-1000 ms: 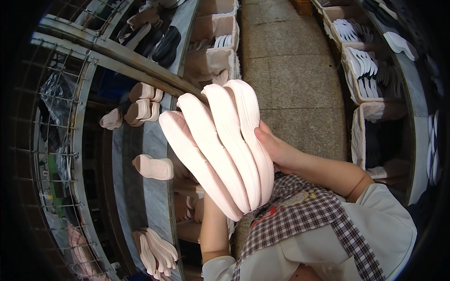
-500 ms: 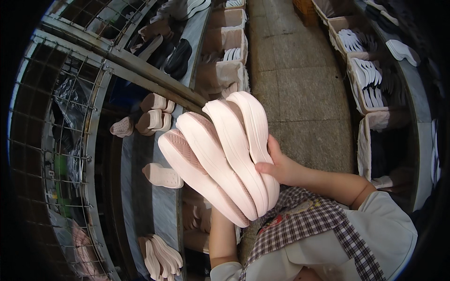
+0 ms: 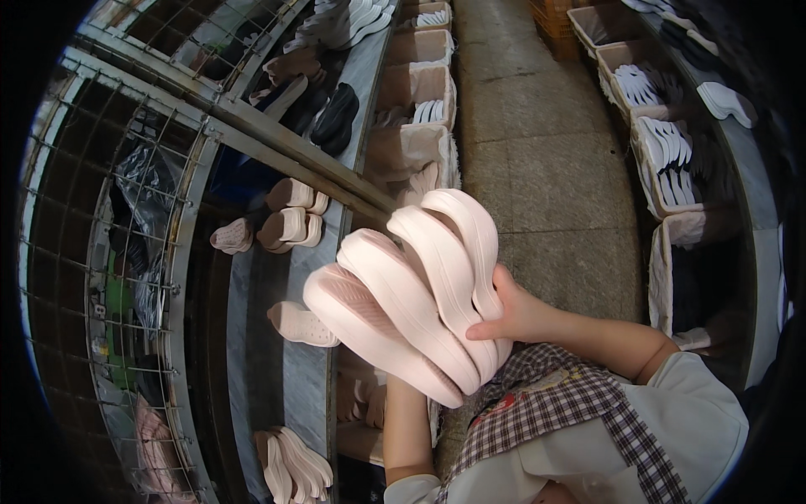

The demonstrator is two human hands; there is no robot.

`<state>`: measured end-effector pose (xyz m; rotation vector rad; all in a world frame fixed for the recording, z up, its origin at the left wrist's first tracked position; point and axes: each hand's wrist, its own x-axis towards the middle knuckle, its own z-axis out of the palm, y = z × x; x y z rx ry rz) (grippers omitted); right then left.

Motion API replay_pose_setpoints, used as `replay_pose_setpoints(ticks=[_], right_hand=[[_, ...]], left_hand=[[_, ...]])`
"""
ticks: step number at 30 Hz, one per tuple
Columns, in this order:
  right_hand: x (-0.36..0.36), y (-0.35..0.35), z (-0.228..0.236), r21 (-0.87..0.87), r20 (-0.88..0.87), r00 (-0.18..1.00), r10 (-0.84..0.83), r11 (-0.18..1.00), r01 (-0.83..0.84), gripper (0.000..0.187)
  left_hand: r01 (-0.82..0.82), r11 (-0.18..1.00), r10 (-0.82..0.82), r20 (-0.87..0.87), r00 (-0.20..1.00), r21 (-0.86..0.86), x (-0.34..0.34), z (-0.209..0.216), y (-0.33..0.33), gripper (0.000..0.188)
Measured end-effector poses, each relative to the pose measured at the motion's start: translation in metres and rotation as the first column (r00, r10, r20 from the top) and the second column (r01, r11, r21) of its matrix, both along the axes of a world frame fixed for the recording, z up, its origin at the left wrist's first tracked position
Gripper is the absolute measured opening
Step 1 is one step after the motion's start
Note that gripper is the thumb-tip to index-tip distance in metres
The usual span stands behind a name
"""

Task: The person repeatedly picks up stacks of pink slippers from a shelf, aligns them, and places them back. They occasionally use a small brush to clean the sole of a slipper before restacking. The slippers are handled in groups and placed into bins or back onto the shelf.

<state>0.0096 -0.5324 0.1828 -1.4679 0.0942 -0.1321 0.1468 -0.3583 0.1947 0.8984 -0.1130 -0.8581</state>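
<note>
A fanned stack of several pale pink shoe soles (image 3: 411,298) is held up in front of me. My right hand (image 3: 508,311) grips the stack's right side, its thumb pressed across the outer sole and its fingers going behind. Below the stack, my left forearm rises toward its underside; the left hand itself is hidden behind the soles. Ribbed inner faces show between the soles at the left of the fan. Just left of the stack, a single pink sole (image 3: 304,324) lies on the grey shelf (image 3: 302,378).
More pink soles (image 3: 294,466) lie at the near left, with small stacks (image 3: 292,227) farther up. A wire-mesh frame (image 3: 159,277) stands at left. Cloth-lined bins (image 3: 432,151) line the aisle (image 3: 550,160), facing bins of white soles (image 3: 672,160) at right. An orange crate (image 3: 554,21) stands far off.
The whole scene has shifted slightly right and down in the picture. The held stack has tilted a little, its far ends lower in view. My right hand keeps its hold.
</note>
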Motion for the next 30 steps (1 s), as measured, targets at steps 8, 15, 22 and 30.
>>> replay_pose_setpoints(ticks=[8,15,22,30], right_hand=[[-0.002,-0.008,-0.003,0.273,0.023,0.996,0.083,0.958,-0.086,0.095],[0.006,-0.019,-0.017,0.102,0.127,0.990,0.058,0.992,-0.071,0.097],[0.012,-0.027,-0.029,-0.001,0.103,0.986,0.128,0.992,-0.129,0.095],[0.020,-0.036,-0.044,0.115,0.101,0.978,0.182,0.974,-0.193,0.088]], left_hand=[[-0.029,0.999,0.030,0.023,0.999,-0.038,-0.003,0.001,0.014,0.049],[-0.048,0.998,0.050,0.036,0.998,-0.045,-0.013,-0.007,0.025,0.051],[-0.016,1.000,0.016,0.088,0.996,0.007,-0.022,-0.019,0.029,0.053],[0.016,0.950,-0.163,0.453,0.876,0.311,-0.029,-0.021,0.010,0.055]])
